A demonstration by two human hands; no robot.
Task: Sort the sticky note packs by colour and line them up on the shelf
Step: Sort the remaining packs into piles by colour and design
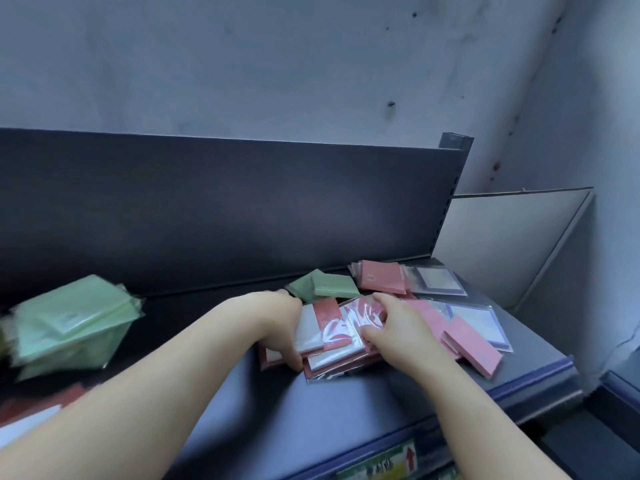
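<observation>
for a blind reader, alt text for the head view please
Left hand and right hand grip a stack of red sticky note packs on a shelf. A pile of green packs sits at left; loose green packs, pink packs and white packs lie behind and beside it.

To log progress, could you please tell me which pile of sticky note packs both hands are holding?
The red pile mid-shelf: the left hand and right hand grip its sides. The green stack, pink packs and blue packs are not held.
</observation>
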